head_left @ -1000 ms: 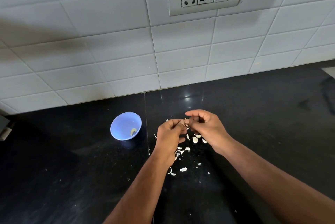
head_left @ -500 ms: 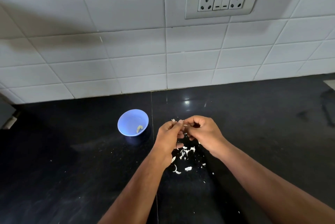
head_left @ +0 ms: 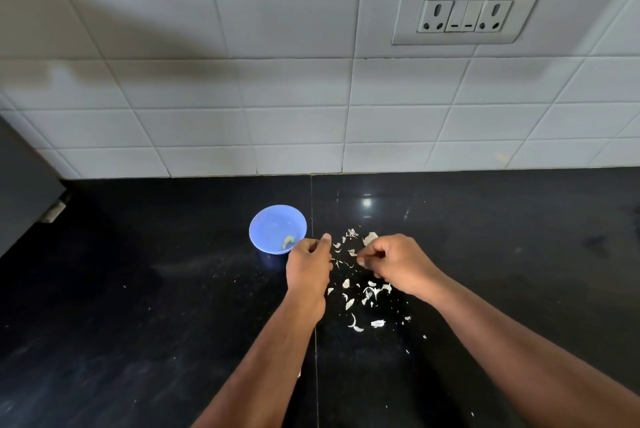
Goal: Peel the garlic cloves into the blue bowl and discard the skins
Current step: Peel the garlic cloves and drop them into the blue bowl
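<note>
**Hands apart over the skin pile, one clove in the bowl**

Left hand [head_left: 308, 264]: fingers curled in, thumb tip up near the rim of the blue bowl [head_left: 266, 219]. Whether that grip is clamped on a clove or a scrap of skin, cannot tell; nothing shows between the fingers. Right hand [head_left: 398, 263]: fingers curled, thumb and forefinger tips drawn together as if pinching something small and pale; too small to name. The two hands sit near each other with a gap between, both just above the black surface [head_left: 138, 323].

Blue bowl stands to the left of the left hand, almost touching its knuckles. One peeled clove [head_left: 288, 241] lies inside, against the near wall. Skins [head_left: 360, 299] are scattered on the surface under and between the hands, some beyond the fingertips, a few strays nearer the body.

Risks, as judged:
- Left hand sits close by the rim; a careless swing could nudge or tip the light bowl and spill the clove.
- Papery skins look light; a quick hand movement or a breath could spread them wider and make gathering harder.
- Skin clinging to fingers could drop into the bowl with the next clove.
- Any unpeeled clove may be lost among the pale scraps; none is plainly seen.
</note>
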A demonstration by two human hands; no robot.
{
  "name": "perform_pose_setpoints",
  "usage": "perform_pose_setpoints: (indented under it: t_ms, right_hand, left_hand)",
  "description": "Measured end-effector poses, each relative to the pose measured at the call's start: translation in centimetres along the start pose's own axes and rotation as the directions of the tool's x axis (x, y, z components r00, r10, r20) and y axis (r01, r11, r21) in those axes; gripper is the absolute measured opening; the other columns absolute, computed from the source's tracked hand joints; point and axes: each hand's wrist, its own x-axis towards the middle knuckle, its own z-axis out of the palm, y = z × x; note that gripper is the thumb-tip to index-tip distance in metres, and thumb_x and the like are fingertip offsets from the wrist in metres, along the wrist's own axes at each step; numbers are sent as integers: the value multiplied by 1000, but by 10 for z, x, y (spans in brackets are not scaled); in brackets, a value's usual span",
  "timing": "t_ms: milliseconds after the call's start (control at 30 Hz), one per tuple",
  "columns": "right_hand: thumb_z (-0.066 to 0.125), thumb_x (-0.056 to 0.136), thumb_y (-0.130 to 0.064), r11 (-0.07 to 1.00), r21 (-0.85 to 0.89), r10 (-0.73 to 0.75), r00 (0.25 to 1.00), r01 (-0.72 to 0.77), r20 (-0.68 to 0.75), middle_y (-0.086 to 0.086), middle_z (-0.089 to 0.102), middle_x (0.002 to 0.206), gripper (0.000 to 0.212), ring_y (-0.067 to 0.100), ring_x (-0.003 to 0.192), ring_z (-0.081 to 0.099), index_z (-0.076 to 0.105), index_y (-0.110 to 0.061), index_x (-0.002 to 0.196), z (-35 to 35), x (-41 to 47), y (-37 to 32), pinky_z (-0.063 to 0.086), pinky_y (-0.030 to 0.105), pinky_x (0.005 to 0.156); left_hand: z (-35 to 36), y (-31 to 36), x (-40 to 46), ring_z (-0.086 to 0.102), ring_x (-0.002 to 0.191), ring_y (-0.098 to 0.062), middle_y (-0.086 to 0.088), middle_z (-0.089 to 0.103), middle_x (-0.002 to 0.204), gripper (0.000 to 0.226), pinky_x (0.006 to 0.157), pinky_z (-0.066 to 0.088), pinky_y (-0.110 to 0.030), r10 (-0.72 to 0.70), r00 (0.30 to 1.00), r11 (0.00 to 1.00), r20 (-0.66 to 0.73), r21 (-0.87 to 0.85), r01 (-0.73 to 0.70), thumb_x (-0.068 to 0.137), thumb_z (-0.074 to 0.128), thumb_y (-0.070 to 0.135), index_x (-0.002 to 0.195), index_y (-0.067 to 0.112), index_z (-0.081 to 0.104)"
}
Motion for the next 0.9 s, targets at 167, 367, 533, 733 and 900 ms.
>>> perform_pose_setpoints:
  t_ms: [167, 367, 533, 733, 900]
  right_hand:
    - [68, 97, -43, 943, -330, -63, 996, 37, -69, -31, 68, 96, 9, -8, 88, 60, 76, -42, 92, -1, 0, -13, 46, 27, 74]
    - [54, 98, -24, 822, -568, -3, 997, -42, -77, -17, 73, 105, 23, 15, 99, 69, 75, -35, 99, 20, -2, 5, 51, 31, 77]
    - [67, 98, -33, 989, -107, 96, 994, -100, -46, -19, 74, 92, 13, 5, 91, 69, 79, -34, 92, 15, 2, 1, 53, 31, 81]
    - [70, 100, -18, 861, 508, 72, 994, -20, -84, -9, 80, 91, 13, -4, 76, 69, 82, -21, 103, 11, -26, -20, 48, 10, 63]
    - [71, 99, -23, 827, 561, 118, 981, -12, -154, -4, 80, 90, 12, 3, 77, 71, 82, -26, 100, 7, -30, -21, 53, 21, 65]
  left_hand:
    - [-15, 0, 1, 51, 71, -13, 1, 59, 78, 25, 63, 44, -29, 46, 998, 999, -39, 5, -46, 106, 61, 29, 91, 9, 65]
    - [-16, -4, -3, 51, 72, -14, 2, 59, 76, 26, 67, 45, -28, 74, 995, 997, -60, 40, -72, 106, 59, 29, 91, 8, 65]
    - [-10, -12, -7, 56, 73, -13, 1, 63, 84, 21, 63, 45, -26, -58, 990, 994, 125, 102, 45, 106, 61, 32, 104, 12, 68]
    - [7, -8, -15, 66, 75, -15, -1, 68, 80, 23, 68, 58, -33, -180, 918, 948, 353, -187, 258, 106, 64, 32, 101, 13, 74]
    - [18, -4, -16, 70, 86, -20, -5, 70, 85, 25, 81, 60, -35, -164, 904, 901, 394, -314, 300, 102, 69, 33, 104, 9, 75]
